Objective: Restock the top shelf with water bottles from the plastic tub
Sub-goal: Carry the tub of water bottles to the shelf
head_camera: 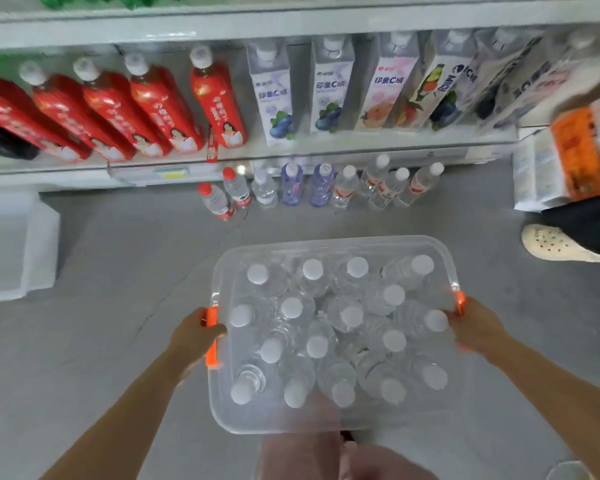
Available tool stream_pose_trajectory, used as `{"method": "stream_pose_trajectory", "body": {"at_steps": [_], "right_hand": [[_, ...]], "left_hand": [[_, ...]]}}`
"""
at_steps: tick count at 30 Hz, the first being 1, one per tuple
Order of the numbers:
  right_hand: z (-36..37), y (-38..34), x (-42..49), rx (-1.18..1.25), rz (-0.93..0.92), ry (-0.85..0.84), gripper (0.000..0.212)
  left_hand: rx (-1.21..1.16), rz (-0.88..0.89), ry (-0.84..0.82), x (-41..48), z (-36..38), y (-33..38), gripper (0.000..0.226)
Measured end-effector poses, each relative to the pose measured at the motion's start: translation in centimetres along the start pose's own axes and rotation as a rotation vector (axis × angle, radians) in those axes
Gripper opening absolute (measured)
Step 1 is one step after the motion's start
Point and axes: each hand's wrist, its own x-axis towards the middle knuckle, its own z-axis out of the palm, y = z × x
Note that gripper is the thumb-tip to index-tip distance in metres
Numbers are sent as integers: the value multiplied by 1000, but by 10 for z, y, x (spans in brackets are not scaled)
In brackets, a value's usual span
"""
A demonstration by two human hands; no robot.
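Left hand [196,336] and right hand [478,329] each grip an edge handle [211,355] of the tub [326,241], packed with bottles [352,315], so restocking looks unstarted

Open floor [125,258] lies between my tub [329,245] and the far bottles [321,185]; someone's shoe [551,242] blocks right.

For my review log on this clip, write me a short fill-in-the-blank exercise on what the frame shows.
1. The left hand and right hand grip the clear plastic tub by its ____ handles.
2. The clear water bottles standing in the tub all have ____ caps.
3. On the shelf, the red-labelled bottles lie to the ____ of the white cartons.

Missing words: orange; white; left.
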Motion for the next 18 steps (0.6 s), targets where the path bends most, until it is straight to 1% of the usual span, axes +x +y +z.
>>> {"method": "stream_pose_trajectory", "body": {"at_steps": [3, 5, 8, 9, 11, 13, 15, 18], "right_hand": [[-7, -15, 35, -5, 4, -8, 29], [-9, -28, 62, 12, -2, -9, 25], [-6, -49, 100, -5, -41, -34, 13], [-4, -56, 113, -4, -48, -39, 13], [2, -67, 141, -5, -76, -40, 18], [9, -75, 165, -1, -87, -59, 26], [15, -83, 186, 1, -89, -74, 30], [26, -91, 212, 48, -68, -87, 20]], "left_hand": [[17, -9, 13, 29, 7, 27, 17], [9, -12, 28, 49, 12, 41, 17], [19, -37, 78, 88, 18, 57, 15], [13, -42, 79, 101, 22, 60, 14], [-30, -65, 92, 126, 28, 64, 15], [-53, -74, 96, 149, 33, 69, 19], [-76, -71, 100, 171, 38, 75, 23], [-62, -50, 108, 201, 45, 84, 22]]}}
